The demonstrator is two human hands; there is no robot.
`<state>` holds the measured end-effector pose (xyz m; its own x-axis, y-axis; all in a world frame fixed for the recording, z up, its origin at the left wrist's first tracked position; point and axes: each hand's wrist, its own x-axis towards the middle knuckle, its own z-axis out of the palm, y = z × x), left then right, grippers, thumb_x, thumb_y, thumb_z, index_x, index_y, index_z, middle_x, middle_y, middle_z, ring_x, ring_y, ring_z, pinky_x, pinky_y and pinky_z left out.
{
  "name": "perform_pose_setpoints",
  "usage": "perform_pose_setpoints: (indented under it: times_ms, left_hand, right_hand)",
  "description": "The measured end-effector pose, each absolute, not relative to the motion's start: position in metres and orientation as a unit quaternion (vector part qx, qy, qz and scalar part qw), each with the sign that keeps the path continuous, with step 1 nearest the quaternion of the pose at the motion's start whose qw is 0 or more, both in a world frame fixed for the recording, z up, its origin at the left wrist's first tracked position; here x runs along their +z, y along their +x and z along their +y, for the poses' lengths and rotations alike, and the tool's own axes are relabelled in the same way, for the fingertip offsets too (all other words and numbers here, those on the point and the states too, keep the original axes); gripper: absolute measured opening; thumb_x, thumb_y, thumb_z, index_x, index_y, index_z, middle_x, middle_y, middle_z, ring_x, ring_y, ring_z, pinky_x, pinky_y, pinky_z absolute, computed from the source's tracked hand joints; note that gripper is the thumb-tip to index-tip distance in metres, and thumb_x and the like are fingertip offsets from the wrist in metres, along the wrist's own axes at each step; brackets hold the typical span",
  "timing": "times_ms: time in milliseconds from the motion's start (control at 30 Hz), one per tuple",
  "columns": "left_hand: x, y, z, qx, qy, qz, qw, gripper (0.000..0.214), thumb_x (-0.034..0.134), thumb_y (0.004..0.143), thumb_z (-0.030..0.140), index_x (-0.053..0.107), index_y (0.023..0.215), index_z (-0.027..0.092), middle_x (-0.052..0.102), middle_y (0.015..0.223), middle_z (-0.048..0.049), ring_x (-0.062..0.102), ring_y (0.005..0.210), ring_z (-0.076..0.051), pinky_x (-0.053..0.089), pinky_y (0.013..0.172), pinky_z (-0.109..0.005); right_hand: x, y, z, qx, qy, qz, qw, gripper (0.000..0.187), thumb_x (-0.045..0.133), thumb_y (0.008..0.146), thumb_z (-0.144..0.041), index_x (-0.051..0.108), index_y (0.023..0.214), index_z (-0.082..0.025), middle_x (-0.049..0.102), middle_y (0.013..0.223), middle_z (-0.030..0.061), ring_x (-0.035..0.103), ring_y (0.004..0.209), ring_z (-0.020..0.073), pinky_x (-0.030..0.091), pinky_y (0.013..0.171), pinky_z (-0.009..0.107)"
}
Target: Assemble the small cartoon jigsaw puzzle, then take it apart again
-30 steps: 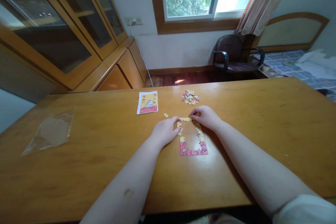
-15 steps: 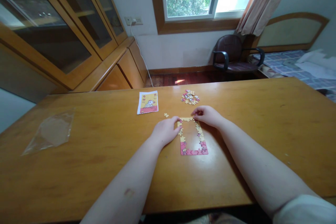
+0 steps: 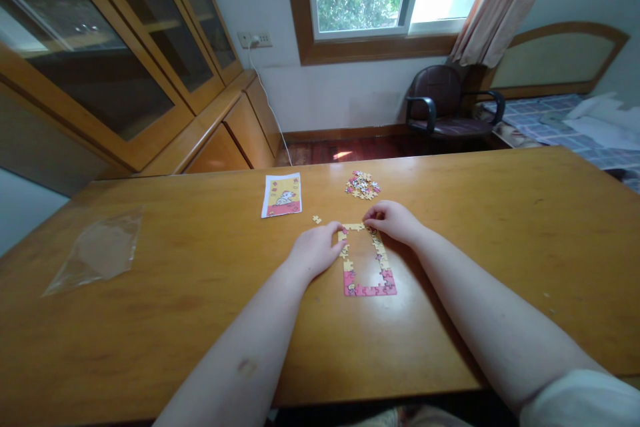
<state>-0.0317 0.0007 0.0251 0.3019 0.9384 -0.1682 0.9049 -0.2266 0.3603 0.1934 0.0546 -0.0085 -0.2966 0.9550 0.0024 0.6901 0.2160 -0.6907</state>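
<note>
A small jigsaw frame [image 3: 369, 290], yellow on top and pink at the bottom, lies on the wooden table [image 3: 200, 320] with its middle bare. My left hand [image 3: 315, 250] rests at the frame's top left corner, fingers curled against the edge pieces. At the top right corner my right hand [image 3: 395, 220] pinches the edge with closed fingertips. Whether a loose piece sits between those fingers is hidden. One single piece [image 3: 316, 219] lies just left of the frame. A heap of loose pieces [image 3: 362, 185] sits beyond the frame.
A printed reference picture [image 3: 282, 195] lies at the back of the table, left of the heap. A clear plastic bag [image 3: 95, 250] lies far left. Behind the table stand a dark armchair [image 3: 440, 107], wooden cabinets [image 3: 150, 67] and a bed [image 3: 575, 127].
My right hand has crept slightly along the frame's top right corner. The left hand and the puzzle have stayed where they were.
</note>
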Motion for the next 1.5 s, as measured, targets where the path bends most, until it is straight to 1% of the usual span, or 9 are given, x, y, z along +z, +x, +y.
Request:
perform_pose_setpoints:
  times_ms: [167, 333, 500, 600, 733, 933, 1167, 1333, 1500]
  left_hand:
    - [0.025, -0.032, 0.000, 0.046, 0.787, 0.584, 0.194, 0.034, 0.051, 0.086, 0.044, 0.058, 0.116, 0.029, 0.070, 0.097, -0.0040, 0.066, 0.089, -0.022, 0.046, 0.070, -0.027]
    - [0.024, -0.031, 0.000, 0.044, 0.783, 0.588, 0.197, 0.035, 0.052, 0.086, 0.044, 0.058, 0.117, 0.028, 0.070, 0.099, -0.0043, 0.065, 0.092, -0.022, 0.046, 0.073, -0.027]
    - [0.023, -0.032, 0.001, 0.045, 0.783, 0.589, 0.195, 0.034, 0.052, 0.086, 0.044, 0.058, 0.115, 0.029, 0.070, 0.100, -0.0042, 0.066, 0.091, -0.023, 0.046, 0.072, -0.028]
    - [0.023, -0.032, 0.001, 0.048, 0.786, 0.586, 0.191, 0.033, 0.052, 0.086, 0.043, 0.058, 0.115, 0.028, 0.070, 0.100, -0.0041, 0.066, 0.090, -0.023, 0.046, 0.072, -0.028]
    - [0.023, -0.032, 0.001, 0.045, 0.785, 0.588, 0.191, 0.034, 0.052, 0.086, 0.043, 0.058, 0.115, 0.028, 0.070, 0.100, -0.0042, 0.066, 0.090, -0.022, 0.046, 0.072, -0.028]
    - [0.020, -0.033, 0.001, 0.052, 0.786, 0.587, 0.186, 0.034, 0.051, 0.086, 0.043, 0.057, 0.116, 0.028, 0.070, 0.100, -0.0046, 0.066, 0.088, -0.023, 0.046, 0.070, -0.027]
    - [0.018, -0.034, 0.003, 0.049, 0.787, 0.586, 0.185, 0.034, 0.052, 0.086, 0.043, 0.057, 0.115, 0.028, 0.070, 0.098, -0.0044, 0.066, 0.088, -0.023, 0.045, 0.068, -0.028]
    - [0.019, -0.033, 0.002, 0.050, 0.785, 0.588, 0.189, 0.034, 0.052, 0.085, 0.042, 0.058, 0.116, 0.028, 0.070, 0.096, -0.0040, 0.066, 0.088, -0.023, 0.045, 0.070, -0.027]
    - [0.021, -0.032, 0.001, 0.051, 0.784, 0.588, 0.193, 0.035, 0.053, 0.085, 0.043, 0.058, 0.116, 0.028, 0.070, 0.094, -0.0041, 0.066, 0.087, -0.022, 0.045, 0.069, -0.027]
  right_hand:
    - [-0.009, 0.195, 0.056, 0.278, -0.526, -0.775, 0.213, 0.007, 0.067, 0.073, -0.024, 0.073, 0.077, -0.022, 0.065, 0.079, 0.0006, 0.059, 0.071, 0.0128, 0.045, 0.069, 0.023]
    - [-0.005, 0.192, 0.053, 0.275, -0.516, -0.781, 0.217, 0.010, 0.066, 0.074, -0.022, 0.074, 0.080, -0.021, 0.065, 0.081, 0.0013, 0.058, 0.071, 0.0129, 0.045, 0.068, 0.024]
    - [-0.003, 0.188, 0.051, 0.239, -0.466, -0.822, 0.223, 0.009, 0.070, 0.072, -0.024, 0.073, 0.080, -0.021, 0.067, 0.083, 0.0025, 0.060, 0.081, 0.0165, 0.045, 0.080, 0.028]
    - [-0.004, 0.187, 0.052, 0.220, -0.453, -0.837, 0.212, 0.004, 0.069, 0.073, -0.023, 0.072, 0.076, -0.021, 0.069, 0.081, 0.0025, 0.060, 0.082, 0.0171, 0.044, 0.081, 0.029]
    - [-0.003, 0.187, 0.052, 0.204, -0.451, -0.845, 0.201, 0.006, 0.066, 0.075, -0.022, 0.072, 0.074, -0.021, 0.069, 0.080, 0.0031, 0.061, 0.082, 0.0178, 0.044, 0.082, 0.029]
    - [0.000, 0.186, 0.050, 0.188, -0.438, -0.858, 0.193, 0.008, 0.066, 0.076, -0.023, 0.073, 0.075, -0.021, 0.070, 0.081, 0.0038, 0.060, 0.081, 0.0181, 0.044, 0.082, 0.031]
    - [-0.002, 0.188, 0.050, 0.185, -0.411, -0.869, 0.204, 0.006, 0.067, 0.076, -0.023, 0.072, 0.073, -0.020, 0.069, 0.079, 0.0030, 0.060, 0.079, 0.0170, 0.044, 0.079, 0.029]
    - [-0.005, 0.186, 0.051, 0.168, -0.422, -0.866, 0.210, 0.005, 0.068, 0.076, -0.023, 0.071, 0.074, -0.020, 0.069, 0.076, 0.0025, 0.060, 0.076, 0.0168, 0.043, 0.076, 0.028]
    - [-0.003, 0.183, 0.049, 0.146, -0.432, -0.867, 0.202, 0.006, 0.066, 0.077, -0.023, 0.070, 0.074, -0.020, 0.069, 0.078, 0.0026, 0.060, 0.076, 0.0165, 0.041, 0.075, 0.028]
